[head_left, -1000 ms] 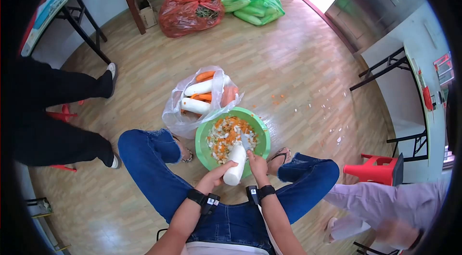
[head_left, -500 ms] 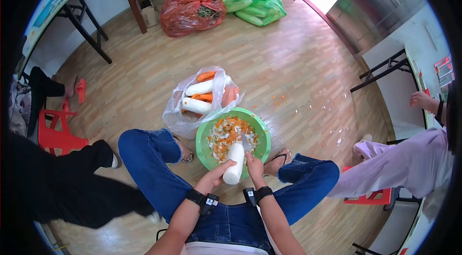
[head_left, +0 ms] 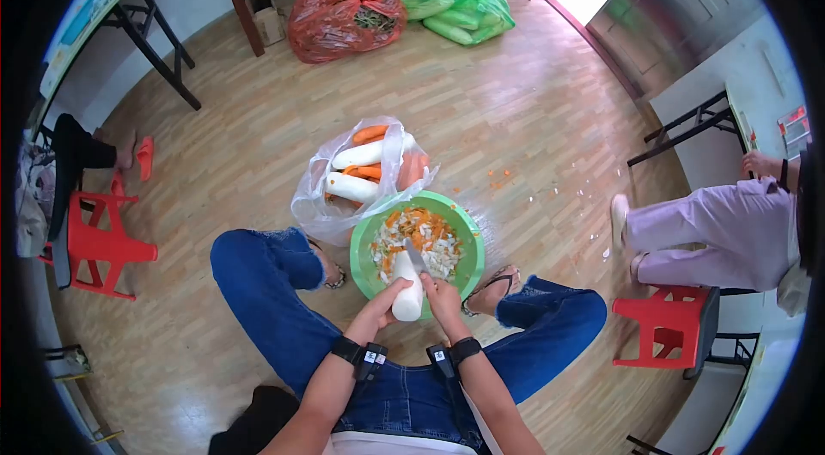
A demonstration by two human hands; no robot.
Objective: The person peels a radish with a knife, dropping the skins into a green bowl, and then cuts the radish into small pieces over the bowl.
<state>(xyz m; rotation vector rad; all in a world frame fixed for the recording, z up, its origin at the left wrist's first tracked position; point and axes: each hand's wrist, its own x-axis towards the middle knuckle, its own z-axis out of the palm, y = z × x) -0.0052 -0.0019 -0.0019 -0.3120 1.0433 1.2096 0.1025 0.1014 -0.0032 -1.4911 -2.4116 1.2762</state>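
A peeled white radish (head_left: 406, 293) slants over the near part of a green basin (head_left: 474, 270). My left hand (head_left: 381, 301) is wrapped round the radish from the left. On the other side, my right hand (head_left: 443, 294) grips a knife (head_left: 416, 256) whose blade lies against the radish's upper end. Chopped orange and white pieces (head_left: 421, 236) fill the bottom of the basin. Touching its upper left rim is a clear plastic bag (head_left: 314, 197) with whole white radishes (head_left: 352, 188) and carrots (head_left: 369, 134).
Red bags (head_left: 344, 21) and green bags (head_left: 464, 8) lie at the back. Red stools (head_left: 107, 240) (head_left: 657, 326) stand at both sides. A person in light purple trousers (head_left: 722, 232) is at the right; another person's leg (head_left: 86, 150) shows at the left. Scraps dot the floor.
The radish and both hands have shifted slightly left, and the knife blade now tilts left. The person in black has moved from the left toward the bottom edge; the person at right has stepped away.
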